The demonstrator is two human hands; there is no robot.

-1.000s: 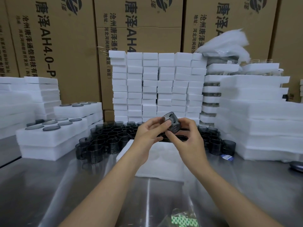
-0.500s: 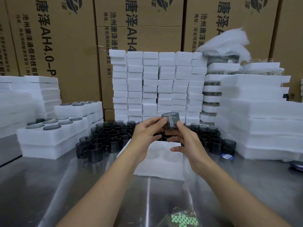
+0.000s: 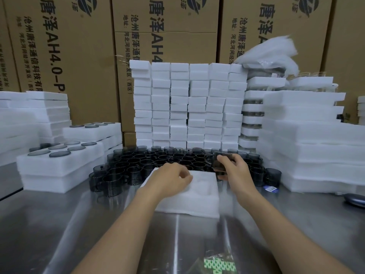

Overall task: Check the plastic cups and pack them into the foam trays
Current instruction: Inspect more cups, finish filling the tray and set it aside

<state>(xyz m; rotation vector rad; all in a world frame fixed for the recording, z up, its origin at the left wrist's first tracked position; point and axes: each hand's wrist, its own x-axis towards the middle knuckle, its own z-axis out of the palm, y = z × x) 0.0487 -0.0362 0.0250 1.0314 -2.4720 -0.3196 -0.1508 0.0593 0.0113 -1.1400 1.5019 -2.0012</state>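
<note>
The dark see-through cup (image 3: pixel 221 161) is sitting in my right grip (image 3: pixel 236 169), with the fingers curling round its side. I am holding it just above the far right corner of the white foam tray (image 3: pixel 189 200). My left grip (image 3: pixel 173 179) is resting on the tray's far left part, fingers loosely curled and holding nothing that I can see. The tray is lying flat on the steel table (image 3: pixel 59 234). Just behind it, a crowd of loose cups (image 3: pixel 158 161) is standing upright, packed close together. On the left, filled trays (image 3: pixel 59 163) are sitting in stacks. Farther back, a wall of small foam blocks (image 3: pixel 187 103) is rising in front of cardboard boxes (image 3: pixel 79 46), and foam slabs (image 3: pixel 316 145) are piling up on the right.
</note>
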